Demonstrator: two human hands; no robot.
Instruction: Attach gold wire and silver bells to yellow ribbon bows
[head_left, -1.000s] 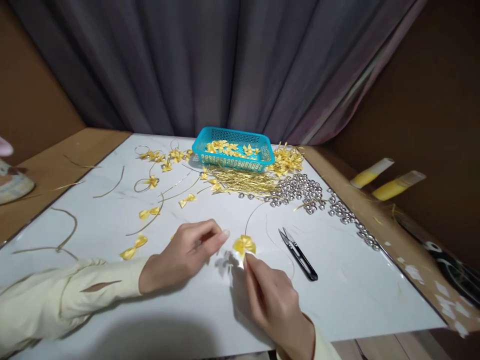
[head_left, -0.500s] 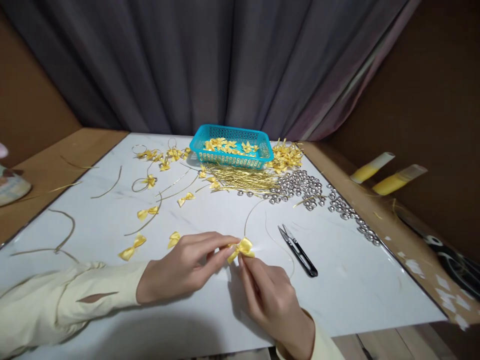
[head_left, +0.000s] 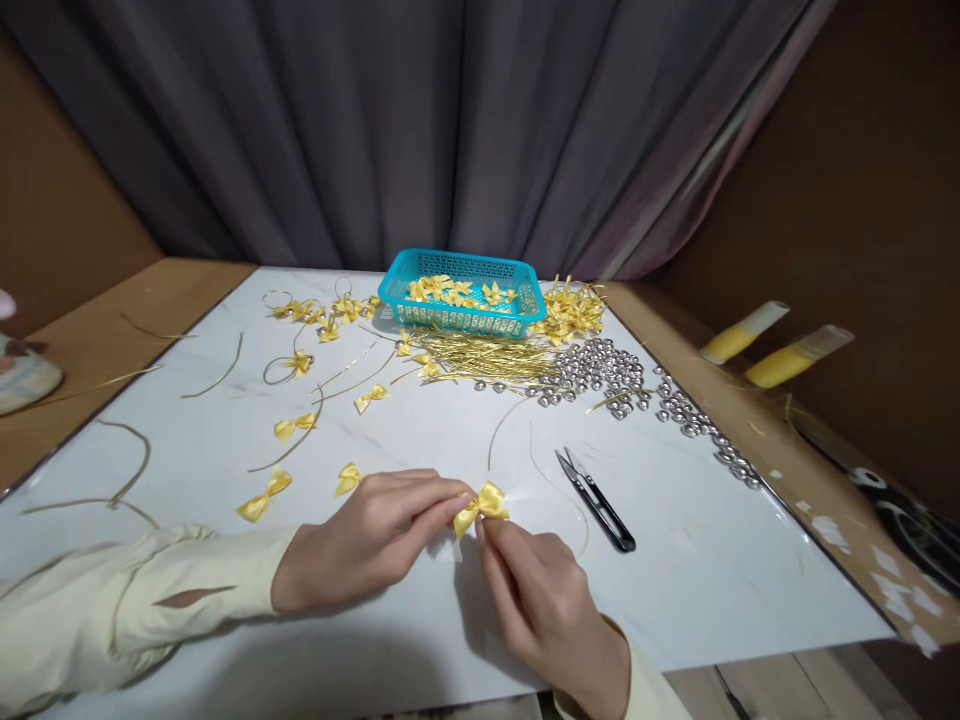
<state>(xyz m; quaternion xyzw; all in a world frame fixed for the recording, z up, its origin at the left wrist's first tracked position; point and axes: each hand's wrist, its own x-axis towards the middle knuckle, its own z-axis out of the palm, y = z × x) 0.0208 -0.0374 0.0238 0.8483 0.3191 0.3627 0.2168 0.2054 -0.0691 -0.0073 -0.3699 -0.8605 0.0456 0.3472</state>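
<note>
Pinching the bow (head_left: 481, 504) between both closed hands, left (head_left: 360, 545) and right (head_left: 544, 605), you should keep its knot centred.

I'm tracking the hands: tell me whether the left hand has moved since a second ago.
Yes. The left hand moved right, toward the snips, and now pinches the yellow bow with the right hand.

Left hand (head_left: 367, 540) comes in from the left, palm down, forearm low and near level, thumb and forefinger pinched at the tips. Right hand (head_left: 544, 600) reaches up from bottom edge, fingers (head_left: 491, 535) pinched, tips meeting the left's.
</note>
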